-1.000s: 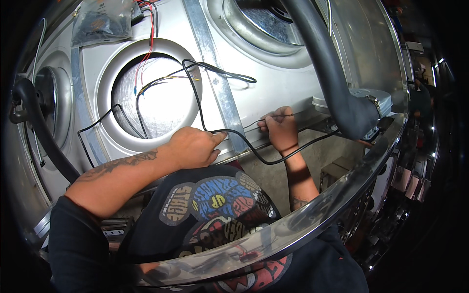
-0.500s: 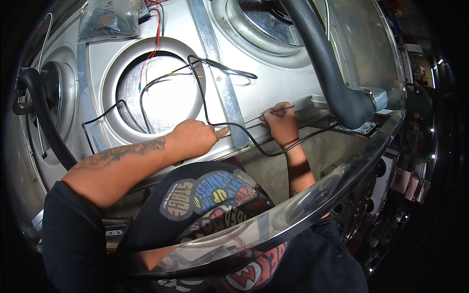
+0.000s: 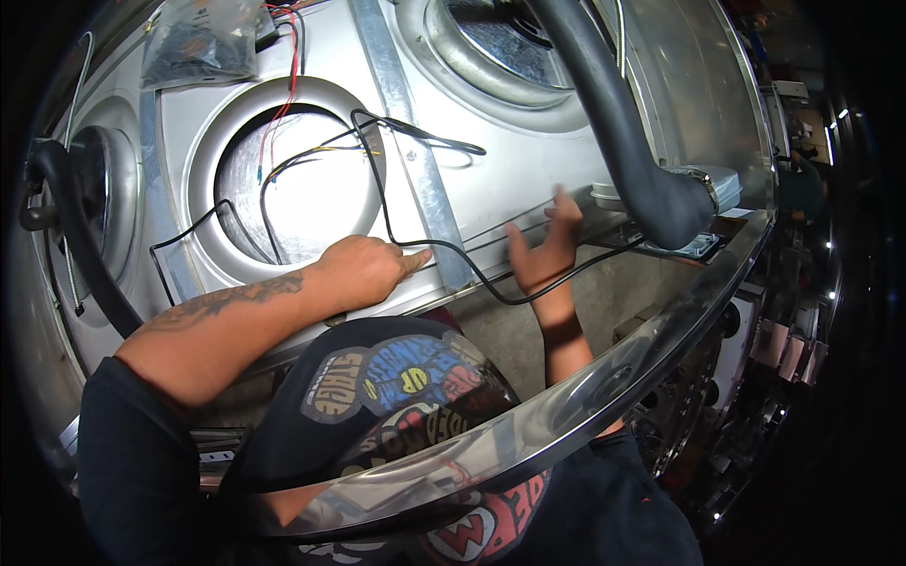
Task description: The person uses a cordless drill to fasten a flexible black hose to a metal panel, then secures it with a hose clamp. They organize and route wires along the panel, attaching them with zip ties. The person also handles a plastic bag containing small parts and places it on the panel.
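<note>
At the near edge of the white metal panel (image 3: 528,174), my left hand (image 3: 366,269) has its fingers curled in and its index finger pointing right, by a grey metal strip (image 3: 451,269). What those curled fingers hold, if anything, is hidden. My right hand (image 3: 549,247) is raised to the right of the strip, blurred, with thumb and fingers apart and nothing seen in them. A black cable (image 3: 486,280) loops across the panel, past the left fingertip and in front of the right wrist. Between the hands runs a thin dark line like a rod or wire (image 3: 495,236).
A round opening (image 3: 297,203) in the panel has red and black wires (image 3: 294,71) over it. A plastic bag (image 3: 200,47) lies at the far left. A thick black hose (image 3: 628,132) comes down at right, beside a pale plastic box (image 3: 609,195). A curved shiny metal rim (image 3: 566,420) crosses before me.
My right hand has opened and let go of the thin dark rod or wire it was pinching. My left hand stays at the strip. The whole view has shifted slightly.
</note>
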Action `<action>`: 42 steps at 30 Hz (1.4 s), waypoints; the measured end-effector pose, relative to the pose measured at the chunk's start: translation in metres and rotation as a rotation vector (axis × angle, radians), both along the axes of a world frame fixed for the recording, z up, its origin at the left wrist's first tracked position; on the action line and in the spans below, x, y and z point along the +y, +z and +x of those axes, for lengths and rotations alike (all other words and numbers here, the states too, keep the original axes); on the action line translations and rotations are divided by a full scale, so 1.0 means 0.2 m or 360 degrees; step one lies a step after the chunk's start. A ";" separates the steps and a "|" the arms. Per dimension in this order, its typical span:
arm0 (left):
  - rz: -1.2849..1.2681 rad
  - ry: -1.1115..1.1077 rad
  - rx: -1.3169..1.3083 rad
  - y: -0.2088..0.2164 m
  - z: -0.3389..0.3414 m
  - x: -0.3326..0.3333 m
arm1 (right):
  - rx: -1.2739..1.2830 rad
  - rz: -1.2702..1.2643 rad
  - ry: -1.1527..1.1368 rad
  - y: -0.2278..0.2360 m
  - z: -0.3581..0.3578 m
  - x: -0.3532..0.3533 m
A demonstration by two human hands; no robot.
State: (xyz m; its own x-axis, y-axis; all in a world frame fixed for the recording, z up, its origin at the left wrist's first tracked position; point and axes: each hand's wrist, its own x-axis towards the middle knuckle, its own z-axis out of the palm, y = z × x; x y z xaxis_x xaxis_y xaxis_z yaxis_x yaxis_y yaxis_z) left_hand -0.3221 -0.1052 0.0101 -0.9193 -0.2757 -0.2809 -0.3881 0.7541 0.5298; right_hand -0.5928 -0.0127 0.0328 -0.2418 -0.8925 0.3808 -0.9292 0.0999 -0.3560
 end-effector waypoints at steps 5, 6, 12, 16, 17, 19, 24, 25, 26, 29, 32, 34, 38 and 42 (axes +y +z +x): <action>-0.0055 -0.0025 -0.0048 0.01 -0.01 0.00 | 0.0091 0.0450 0.0672 0.01 -0.08 -0.05; -0.0044 -0.0010 0.0022 0.01 -0.01 0.00 | 0.0005 0.0552 0.0713 0.00 -0.09 -0.06; -0.0077 0.0024 0.0103 -0.03 0.01 0.01 | 0.0038 0.0583 0.0754 -0.05 -0.15 -0.04; -0.0103 0.0049 0.0396 -0.09 0.05 0.02 | 0.0266 0.0551 0.0874 -0.08 -0.14 -0.05; -0.0130 0.0044 0.0458 -0.10 0.06 0.01 | 0.0343 0.0539 0.0891 -0.09 -0.14 -0.06; -0.0167 0.0035 0.0553 -0.12 0.07 0.02 | 0.0340 0.0518 0.0904 -0.09 -0.14 -0.07; -0.0172 0.0060 0.0555 -0.11 0.07 0.02 | 0.0331 0.0509 0.0994 -0.07 -0.15 -0.08; -0.0188 0.0048 0.0564 -0.11 0.07 0.02 | 0.0364 0.0533 0.0963 -0.07 -0.15 -0.07; -0.0185 0.0035 0.0501 -0.10 0.06 0.02 | 0.0393 0.0559 0.0922 -0.07 -0.15 -0.07; -0.0211 0.0037 0.0594 -0.08 0.04 0.01 | 0.0358 0.0590 0.0841 -0.08 -0.12 -0.05; -0.0255 0.0035 0.0574 -0.05 0.03 0.02 | 0.0221 0.0472 0.0799 -0.09 -0.08 -0.03; -0.0266 0.0039 0.0567 -0.04 0.02 0.02 | 0.0157 0.0409 0.0804 -0.09 -0.05 -0.02; -0.0244 0.0052 0.0607 -0.03 0.02 0.02 | 0.0097 0.0332 0.0800 -0.10 -0.02 -0.02; -0.0235 0.0060 0.0612 -0.02 0.01 0.02 | 0.0158 0.0318 0.0787 -0.12 0.00 -0.03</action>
State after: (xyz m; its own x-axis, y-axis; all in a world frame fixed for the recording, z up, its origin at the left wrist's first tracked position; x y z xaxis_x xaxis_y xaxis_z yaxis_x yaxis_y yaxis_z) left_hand -0.3197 -0.1017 0.0064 -0.9381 -0.3228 0.1259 -0.2118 0.8219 0.5288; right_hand -0.5921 -0.0186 0.0079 0.2542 -0.9480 0.1915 -0.9106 -0.3013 -0.2830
